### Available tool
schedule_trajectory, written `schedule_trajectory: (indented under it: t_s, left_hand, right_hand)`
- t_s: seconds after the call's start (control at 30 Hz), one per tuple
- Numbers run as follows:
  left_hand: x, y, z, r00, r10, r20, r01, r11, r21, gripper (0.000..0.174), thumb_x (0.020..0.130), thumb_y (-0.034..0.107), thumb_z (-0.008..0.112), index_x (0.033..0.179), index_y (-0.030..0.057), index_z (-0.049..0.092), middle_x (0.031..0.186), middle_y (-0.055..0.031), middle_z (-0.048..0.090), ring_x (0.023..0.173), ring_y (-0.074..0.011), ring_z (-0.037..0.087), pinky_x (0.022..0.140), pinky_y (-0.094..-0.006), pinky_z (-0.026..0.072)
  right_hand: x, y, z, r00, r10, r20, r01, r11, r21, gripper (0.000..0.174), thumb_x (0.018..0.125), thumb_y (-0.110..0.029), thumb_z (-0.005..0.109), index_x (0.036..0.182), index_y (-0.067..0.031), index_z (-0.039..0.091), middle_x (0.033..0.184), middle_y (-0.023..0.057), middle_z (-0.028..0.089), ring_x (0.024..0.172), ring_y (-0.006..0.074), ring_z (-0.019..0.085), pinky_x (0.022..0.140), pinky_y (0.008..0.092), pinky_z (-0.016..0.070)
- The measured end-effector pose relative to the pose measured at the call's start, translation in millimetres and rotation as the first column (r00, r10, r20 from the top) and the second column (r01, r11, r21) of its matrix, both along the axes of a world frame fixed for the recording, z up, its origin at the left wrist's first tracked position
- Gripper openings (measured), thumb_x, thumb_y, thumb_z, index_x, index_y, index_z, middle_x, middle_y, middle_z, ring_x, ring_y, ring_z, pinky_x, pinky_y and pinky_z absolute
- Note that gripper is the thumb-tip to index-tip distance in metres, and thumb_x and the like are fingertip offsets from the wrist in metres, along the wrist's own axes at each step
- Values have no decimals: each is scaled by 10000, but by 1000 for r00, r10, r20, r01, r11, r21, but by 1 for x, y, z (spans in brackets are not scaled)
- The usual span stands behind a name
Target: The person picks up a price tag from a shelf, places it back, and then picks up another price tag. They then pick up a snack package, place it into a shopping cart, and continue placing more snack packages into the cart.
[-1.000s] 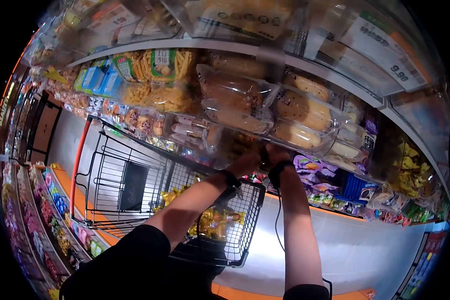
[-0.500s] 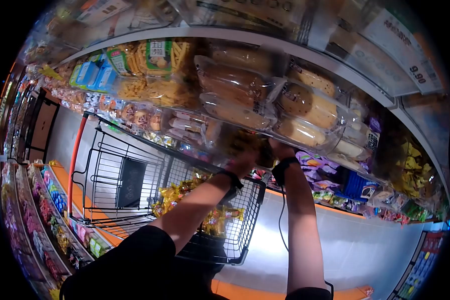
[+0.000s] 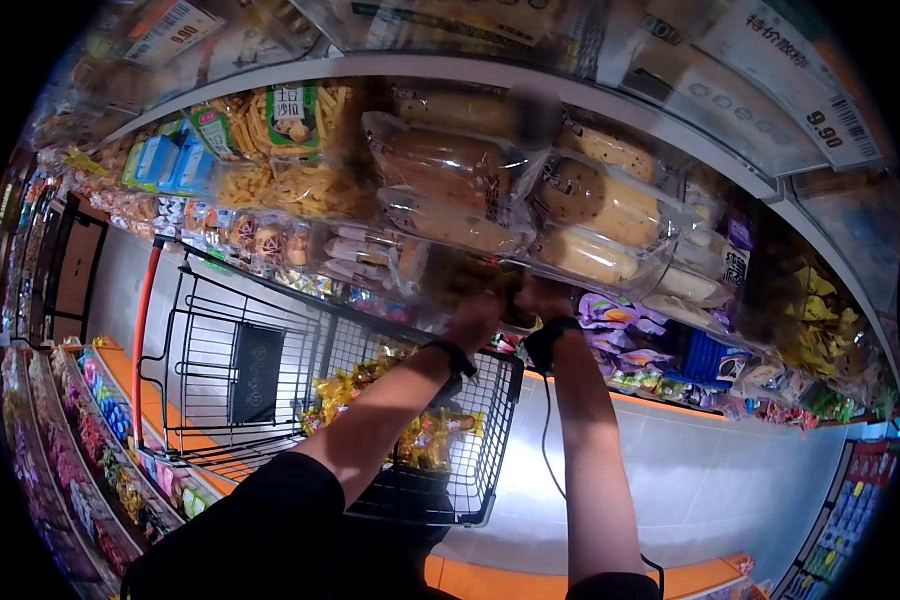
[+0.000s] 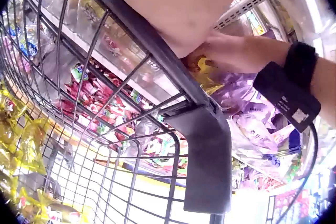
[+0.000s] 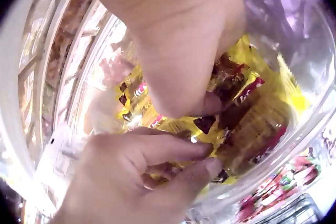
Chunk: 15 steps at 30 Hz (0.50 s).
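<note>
Both hands reach into a clear bin [image 5: 310, 134] of yellow-wrapped snack packets [image 5: 257, 119] under the bread shelf. My left hand [image 5: 131, 171] comes in from the lower left in the right wrist view, its thumb and forefinger pinching a yellow wrapper. Facing it, my right hand [image 5: 184, 50] dips in from above, thumb tip close to a brown-and-yellow packet; its other fingers are hidden and I cannot tell if they hold one. In the head view, the left hand [image 3: 473, 318] is beside the right hand [image 3: 545, 298], both in shadow.
Below the arms stands a black wire shopping cart [image 3: 210, 360] with more yellow packets [image 3: 435, 435] inside. Its corner [image 4: 207, 161] sits close to the hands. Bagged bread loaves [image 3: 600, 205] hang over the bin, purple packets [image 3: 620, 320] to its right. A shelf edge [image 3: 410, 68] runs above.
Both hands stay inside the bin, shifting slightly; the left hand comes into clearer sight. The head view drifts a little, so the shelf and cart shift left.
</note>
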<state>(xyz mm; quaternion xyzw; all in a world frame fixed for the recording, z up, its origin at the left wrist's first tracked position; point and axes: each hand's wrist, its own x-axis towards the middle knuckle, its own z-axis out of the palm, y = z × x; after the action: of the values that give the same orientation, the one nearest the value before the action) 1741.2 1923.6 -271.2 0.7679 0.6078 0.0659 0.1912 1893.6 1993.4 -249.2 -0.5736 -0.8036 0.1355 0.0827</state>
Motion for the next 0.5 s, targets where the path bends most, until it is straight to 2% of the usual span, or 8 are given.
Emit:
schedule_trajectory:
  t_s: [0.03, 0.07, 0.13, 0.2, 0.23, 0.3, 0.37, 0.5]
  left_hand:
    - [-1, 2, 7, 1000, 16, 0, -16, 999, -36, 220, 874, 206, 484, 974, 79, 633, 943, -162, 644, 914, -328, 627, 759, -432, 524]
    - [0, -2, -8, 995, 21, -98, -11, 995, 97, 235, 876, 213, 487, 1008, 77, 625, 961, -160, 642, 921, -327, 626, 763, -431, 524]
    - [-2, -1, -38, 979, 38, -201, 15, 966, 257, 266, 880, 217, 493, 1071, 73, 610, 994, -158, 637, 934, -327, 622, 767, -428, 524]
    - [-7, 0, -25, 994, -2, -106, 21, 984, 177, 289, 882, 202, 498, 1124, 74, 593, 1023, -158, 631, 943, -329, 618, 768, -427, 522]
    - [-7, -1, -10, 1000, -29, -2, 29, 997, 75, 299, 883, 190, 500, 1147, 76, 584, 1036, -158, 628, 947, -332, 616, 768, -426, 520]
    - [-8, -4, 18, 968, -186, 165, 138, 954, 266, 304, 885, 159, 503, 1167, 73, 580, 1044, -166, 628, 952, -338, 614, 768, -432, 515]
    - [-7, -5, 8, 923, -312, 226, 214, 903, 371, 309, 880, 139, 514, 1175, 74, 583, 1050, -174, 627, 961, -342, 612, 778, -438, 508]
    - [-5, -2, -15, 902, -410, 137, 324, 851, 414, 298, 844, 97, 506, 1124, 96, 611, 1094, -147, 617, 996, -309, 594, 855, -435, 469]
  right_hand:
    - [1, 1, -5, 999, -38, -14, 36, 994, -108, 690, 628, -220, 614, 1269, -14, 464, 1293, 239, 488, 1195, 395, 470, 1011, 454, 390]
    - [2, 2, -9, 997, -73, -27, 65, 975, -214, 666, 637, -224, 612, 1256, -15, 480, 1276, 234, 506, 1193, 388, 474, 1017, 454, 386]
    - [-4, 12, -24, 989, -127, -83, 115, 984, -133, 587, 654, -228, 603, 1195, -13, 528, 1210, 227, 553, 1158, 381, 503, 998, 451, 400]
    - [-2, 8, -70, 976, -150, -157, 180, 963, 200, 484, 669, -227, 592, 1100, -8, 592, 1113, 222, 611, 1093, 381, 552, 952, 447, 438]
    - [1, 14, -85, 984, -117, -135, 128, 989, 70, 456, 694, -232, 579, 1093, -12, 597, 1115, 219, 606, 1101, 379, 545, 961, 443, 430]
    - [7, 20, -108, 992, -28, -126, 0, 976, -217, 467, 745, -244, 559, 1161, -31, 572, 1198, 206, 569, 1165, 373, 500, 1001, 436, 400]
    - [11, 22, -107, 982, 11, -191, -62, 963, -262, 479, 772, -242, 550, 1209, -44, 558, 1254, 201, 548, 1202, 370, 477, 1021, 430, 386]
    - [13, 25, -99, 916, -11, -400, 73, 987, 141, 377, 778, -206, 541, 1104, -33, 617, 1151, 226, 597, 1125, 372, 533, 977, 417, 417]
